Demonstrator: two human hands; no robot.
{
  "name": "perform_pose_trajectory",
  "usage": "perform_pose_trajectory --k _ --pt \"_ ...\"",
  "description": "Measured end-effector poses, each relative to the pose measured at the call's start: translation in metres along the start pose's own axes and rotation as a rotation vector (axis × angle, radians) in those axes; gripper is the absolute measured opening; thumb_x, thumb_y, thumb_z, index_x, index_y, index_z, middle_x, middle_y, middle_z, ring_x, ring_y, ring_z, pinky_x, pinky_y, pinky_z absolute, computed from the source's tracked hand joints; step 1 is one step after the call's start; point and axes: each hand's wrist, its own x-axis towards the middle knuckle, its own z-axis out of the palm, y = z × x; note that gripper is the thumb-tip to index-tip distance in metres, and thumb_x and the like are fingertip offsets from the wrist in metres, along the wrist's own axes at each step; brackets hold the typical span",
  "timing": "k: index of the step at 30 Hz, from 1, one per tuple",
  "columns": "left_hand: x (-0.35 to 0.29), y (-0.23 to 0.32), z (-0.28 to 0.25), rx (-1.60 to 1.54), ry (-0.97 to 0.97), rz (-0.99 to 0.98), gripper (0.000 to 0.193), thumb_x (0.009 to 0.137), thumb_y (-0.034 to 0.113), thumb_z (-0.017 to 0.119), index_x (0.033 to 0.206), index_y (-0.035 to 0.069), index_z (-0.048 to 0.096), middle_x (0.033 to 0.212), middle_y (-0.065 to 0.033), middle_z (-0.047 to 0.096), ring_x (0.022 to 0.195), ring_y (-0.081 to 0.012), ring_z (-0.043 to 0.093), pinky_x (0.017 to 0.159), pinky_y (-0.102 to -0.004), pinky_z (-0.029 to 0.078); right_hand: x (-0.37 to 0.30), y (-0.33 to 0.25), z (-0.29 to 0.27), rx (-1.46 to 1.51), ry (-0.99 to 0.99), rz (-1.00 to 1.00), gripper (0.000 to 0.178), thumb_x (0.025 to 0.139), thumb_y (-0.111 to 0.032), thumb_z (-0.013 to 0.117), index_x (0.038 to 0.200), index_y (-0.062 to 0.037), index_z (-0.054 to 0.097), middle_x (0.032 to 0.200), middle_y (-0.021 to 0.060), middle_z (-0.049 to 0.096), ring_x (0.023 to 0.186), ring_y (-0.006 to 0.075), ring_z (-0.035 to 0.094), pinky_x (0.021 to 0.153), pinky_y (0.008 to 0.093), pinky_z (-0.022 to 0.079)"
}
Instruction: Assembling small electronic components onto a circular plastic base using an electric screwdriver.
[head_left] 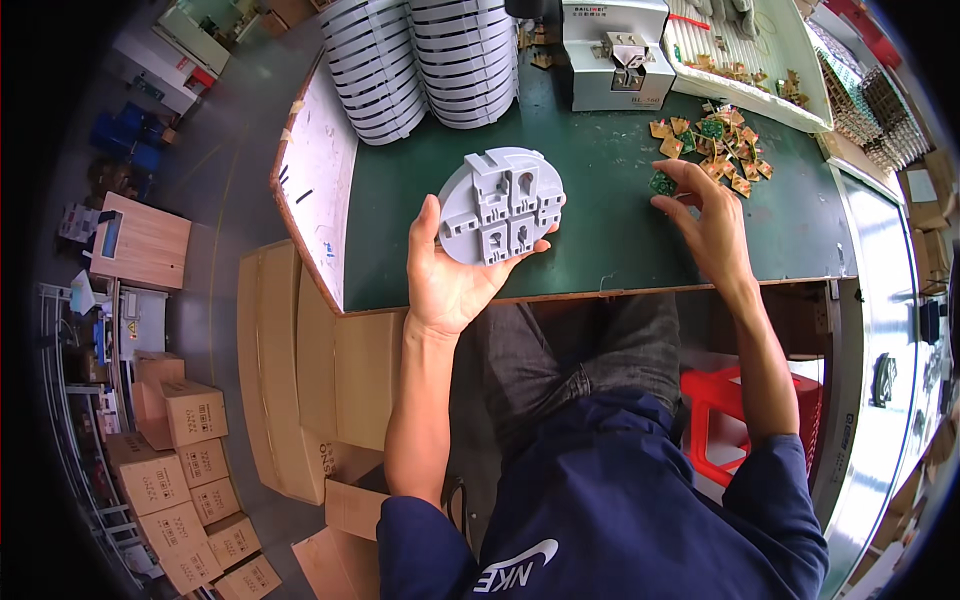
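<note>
My left hand (455,275) grips a round grey plastic housing (505,210) from below, its moulded slots and ribs facing up. Between the thumb and fingertips of my right hand (705,215) is a small green circuit board (662,183), pinched above the green tabletop (600,235). Just beyond that hand lies a loose pile of small circuit boards (725,145), mostly copper-coloured with some green ones. The two hands are well apart, with the housing at left and the board at right.
Two tall stacks of grey round housings (465,60) stand at the back left. A grey machine (618,60) sits behind the table's middle, beside a white tray (815,110) with more boards. A white-faced side panel (318,190) borders the table's left. Cardboard boxes (270,370) stand below.
</note>
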Motion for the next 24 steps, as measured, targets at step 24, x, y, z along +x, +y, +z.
perform_pose_trajectory --k 24 --pt "0.040 -0.071 0.033 2.106 0.399 0.456 0.094 0.076 0.052 0.087 0.147 0.005 0.048 0.151 -0.0260 0.041 0.137 -0.0458 0.039 0.114 -0.0582 0.031 0.009 0.020 -0.021 -0.217 -0.311 -0.330 0.045 0.092 -0.007 0.070 0.136 -0.0094 0.063 0.120 0.0124 0.063 0.109 0.0304 0.064 0.095 0.0392 0.052"
